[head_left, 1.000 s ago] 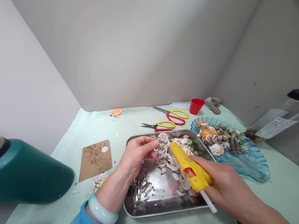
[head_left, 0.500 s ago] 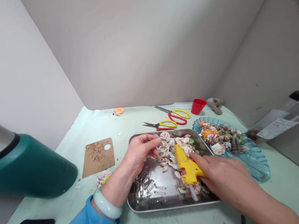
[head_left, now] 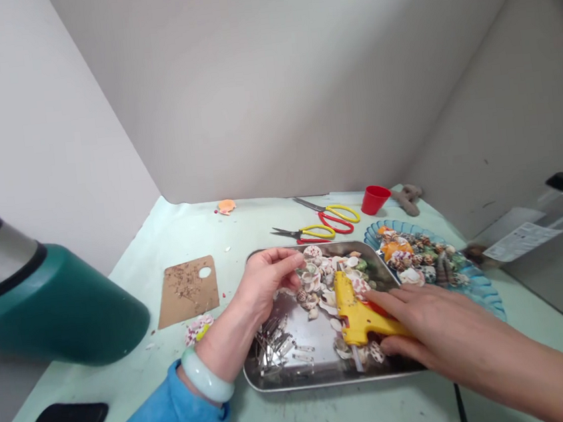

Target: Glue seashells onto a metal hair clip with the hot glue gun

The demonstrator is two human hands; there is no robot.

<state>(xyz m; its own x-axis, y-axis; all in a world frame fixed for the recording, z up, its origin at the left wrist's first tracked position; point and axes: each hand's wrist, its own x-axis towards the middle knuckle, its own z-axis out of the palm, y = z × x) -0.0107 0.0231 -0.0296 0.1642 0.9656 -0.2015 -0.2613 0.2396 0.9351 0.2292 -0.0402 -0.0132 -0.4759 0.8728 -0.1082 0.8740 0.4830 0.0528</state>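
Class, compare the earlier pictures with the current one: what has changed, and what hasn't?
The right hand has turned the yellow glue gun: its rear end, with the glue stick, swung leftward. Nothing was visibly taken up or let go. The left hand stayed over the tray, thumb and fingers together; the red cup stayed put.

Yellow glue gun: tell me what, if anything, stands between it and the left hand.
Nothing visible stands between the left hand and the yellow glue gun; shells show in the gap but appear to lie lower, in the metal tray.
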